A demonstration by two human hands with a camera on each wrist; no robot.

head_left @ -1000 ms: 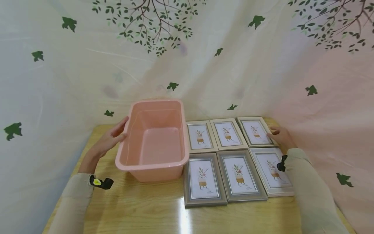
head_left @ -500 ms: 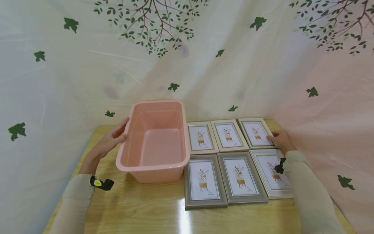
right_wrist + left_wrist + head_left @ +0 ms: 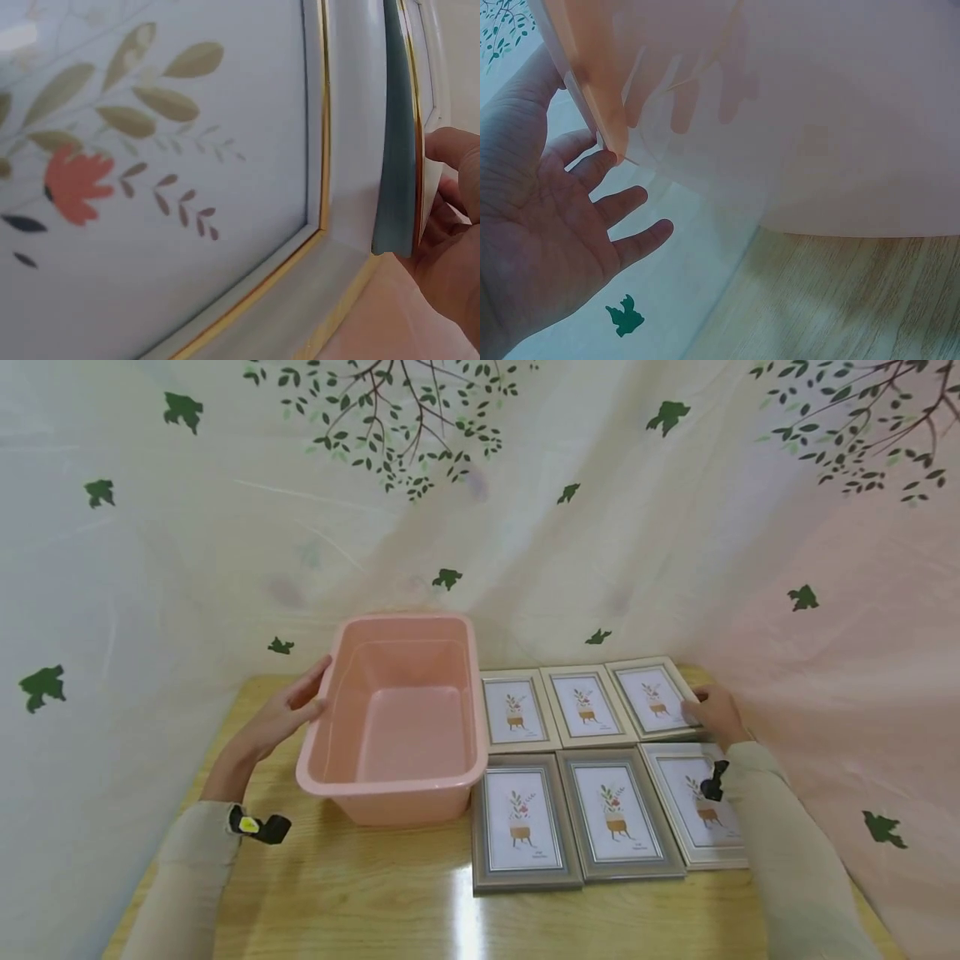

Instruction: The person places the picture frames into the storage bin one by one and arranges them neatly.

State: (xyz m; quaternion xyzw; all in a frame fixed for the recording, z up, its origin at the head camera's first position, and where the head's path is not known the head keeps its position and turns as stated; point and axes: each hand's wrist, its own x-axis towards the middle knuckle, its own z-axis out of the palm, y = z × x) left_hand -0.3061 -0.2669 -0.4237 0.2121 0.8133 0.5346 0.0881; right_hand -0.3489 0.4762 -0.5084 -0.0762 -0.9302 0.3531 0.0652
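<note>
My left hand (image 3: 281, 718) holds the left rim of a pink plastic basin (image 3: 408, 791); in the left wrist view, fingertips meet the rim while the other fingers of that hand (image 3: 562, 210) stretch out free below. Inside, the basin shows only its bare floor. On the right, my right hand (image 3: 717, 714) pinches the right edge of the back-right picture frame (image 3: 622, 693), pale with a plant print. The right wrist view has the thumb on the face of this frame (image 3: 418, 150) and curled fingers of the hand (image 3: 450, 225) behind it, partly hidden.
Two cream frames (image 3: 558, 706) continue the back row. In front lie two grey-brown frames (image 3: 570, 810) and a whitish frame (image 3: 678, 852), partly under the right sleeve (image 3: 780, 843). All rest on a wooden table (image 3: 360, 893) backed by a leaf-printed curtain (image 3: 525, 568).
The back-right frame has turned slightly, its right side a little higher, and my right hand has shifted slightly left with it. My left hand and the basin keep their places.
</note>
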